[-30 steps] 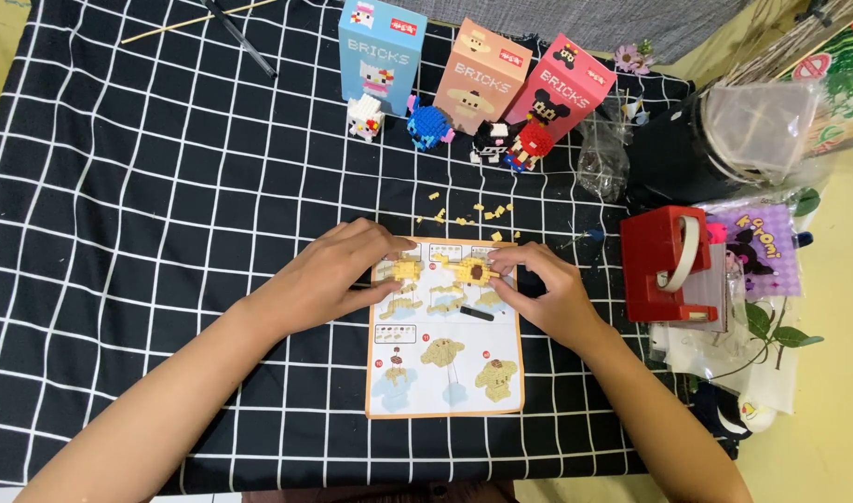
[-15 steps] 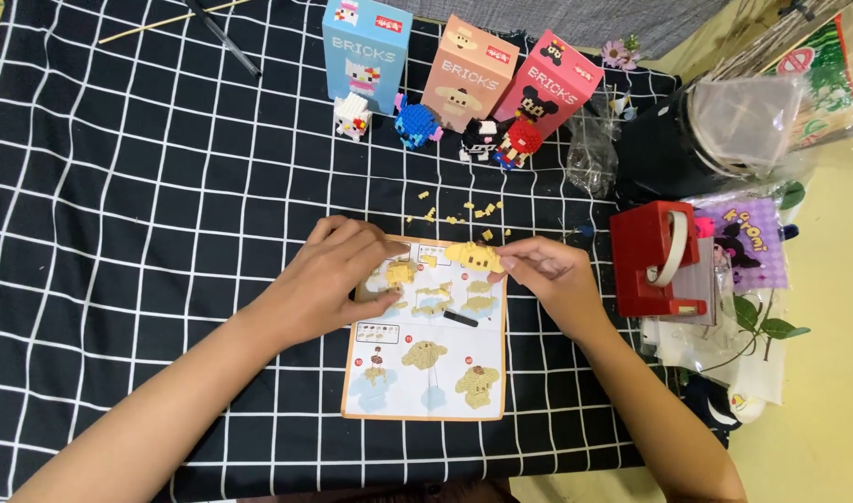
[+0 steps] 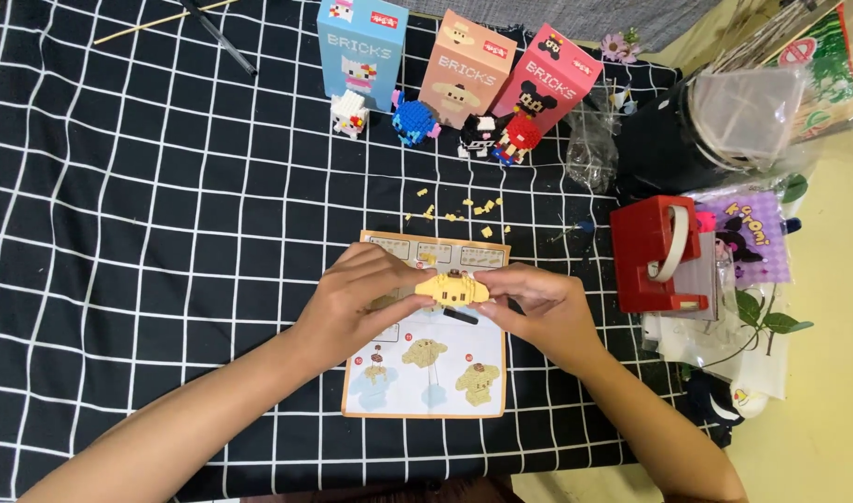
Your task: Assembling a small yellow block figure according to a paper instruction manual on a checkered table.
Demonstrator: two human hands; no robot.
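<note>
Three upright boxes, blue (image 3: pixel 362 45), peach (image 3: pixel 467 67), pink (image 3: pixel 548 87), are standing behind four brick figures (image 3: pixel 417 121); left hand (image 3: pixel 357 303) and right hand (image 3: pixel 538 312) are both pinching one yellow brick piece (image 3: pixel 453 288) over the instruction sheet (image 3: pixel 426 373).

**A home hobby desk for small brick figures**

This looks like a craft corner in a home. The desk (image 3: pixel 119 233) wears a black cloth with a white grid. At 12 o'clock stand 3 toy brick boxes (image 3: pixel 464 65) with 4 finished little figures (image 3: pixel 417 121) before them. At 3 o'clock sit a red tape dispenser (image 3: pixel 655 251), a purple sticker pouch (image 3: pixel 748 237) and a leafy sprig (image 3: pixel 766 317).
</note>
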